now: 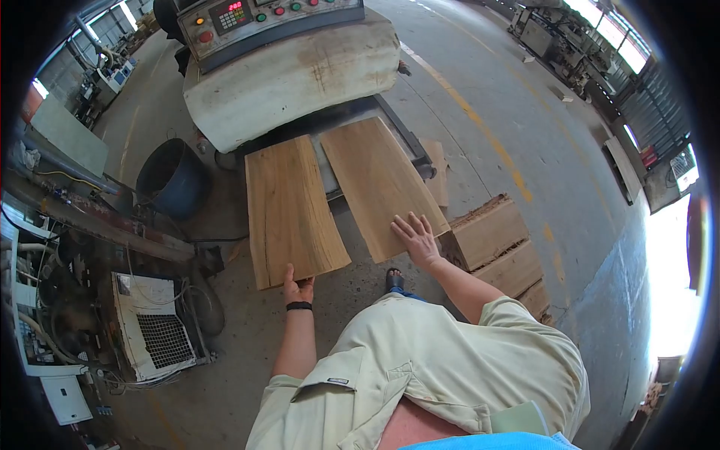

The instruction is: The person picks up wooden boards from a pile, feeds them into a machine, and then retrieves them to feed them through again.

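Two wide wooden boards lie side by side on the bed of a machine, their near ends jutting out toward me. My left hand [298,287] grips the near end of the left board [289,210], thumb on top and fingers underneath. On the right board [382,184], my right hand [417,238] rests near the close right corner, palm down with the fingers spread. The far ends of both boards reach the machine's pale, stained hood [300,71]. A narrow gap separates the boards.
The control panel [247,19] shows red digits and coloured buttons. A dark blue bin [175,180] stands left of the machine. Stacked wood [495,240] sits at the right. A white unit with a grille [154,326] is at the lower left.
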A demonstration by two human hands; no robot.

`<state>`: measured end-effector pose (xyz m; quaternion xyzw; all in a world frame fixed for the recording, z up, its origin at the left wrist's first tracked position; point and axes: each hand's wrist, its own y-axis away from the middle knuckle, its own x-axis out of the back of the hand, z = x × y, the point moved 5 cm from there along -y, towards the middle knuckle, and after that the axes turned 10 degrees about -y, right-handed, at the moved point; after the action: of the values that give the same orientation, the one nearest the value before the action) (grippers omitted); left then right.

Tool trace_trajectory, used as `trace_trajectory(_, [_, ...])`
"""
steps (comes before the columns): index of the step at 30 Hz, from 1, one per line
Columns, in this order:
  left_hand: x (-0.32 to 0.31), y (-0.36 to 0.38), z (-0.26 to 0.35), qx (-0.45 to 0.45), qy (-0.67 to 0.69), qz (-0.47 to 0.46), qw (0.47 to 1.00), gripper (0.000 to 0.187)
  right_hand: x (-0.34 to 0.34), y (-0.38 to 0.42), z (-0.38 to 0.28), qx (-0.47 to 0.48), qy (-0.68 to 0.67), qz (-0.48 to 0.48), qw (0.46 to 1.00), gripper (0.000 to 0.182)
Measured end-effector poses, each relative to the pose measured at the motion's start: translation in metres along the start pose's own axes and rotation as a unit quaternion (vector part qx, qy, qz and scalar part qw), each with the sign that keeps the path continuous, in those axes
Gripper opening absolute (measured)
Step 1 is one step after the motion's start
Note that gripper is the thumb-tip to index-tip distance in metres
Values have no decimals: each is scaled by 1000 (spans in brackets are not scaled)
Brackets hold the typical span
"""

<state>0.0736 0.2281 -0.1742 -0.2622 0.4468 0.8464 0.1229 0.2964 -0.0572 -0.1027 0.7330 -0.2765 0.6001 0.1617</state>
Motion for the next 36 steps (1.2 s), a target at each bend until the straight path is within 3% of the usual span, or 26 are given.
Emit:
trace_trajectory(9, [-45,-75,-43,44,15,-63,997,79,-43,-89,41,11,-23,-20,999,79])
trace_trajectory(12, [-57,-102,-56,58,-33,-53,996,71,-37,-110,55,31,-42,-56,997,81])
trace_trajectory(15, [-44,-108,-55,155,-160,-43,974,62,-18,-117,69,30,-93,-82,992,84])
trace_trajectory(18, [-22,-98,-43,111,-505,-55,854,55,-13,-107,91,0,-87,-57,995,83])
trace_trajectory(19, [-27,-89,-34,21,-612,-30,790,56,-13,-103,100,-7,-82,-52,995,81])
trace_trajectory(21, [-59,-43,-19,-154,-783,19,602,58,-14,-103,109,-9,-77,-50,996,77])
trace_trajectory(24, [-122,4,-12,-326,-868,82,365,67,-12,-109,116,9,-73,-60,996,75])
trace_trajectory(27, [-127,-24,-19,-330,-913,34,238,73,-11,-112,117,10,-75,-75,994,74])
trace_trajectory(30, [-128,-46,-18,-308,-929,39,200,71,-11,-119,120,6,-79,-84,993,73])
trace_trajectory(33, [-133,-58,-15,-355,-908,25,221,73,-7,-140,123,10,-81,-84,993,72])
trace_trajectory(36, [-148,-72,-7,-347,-912,27,218,72,-6,-166,127,11,-83,-83,993,71])
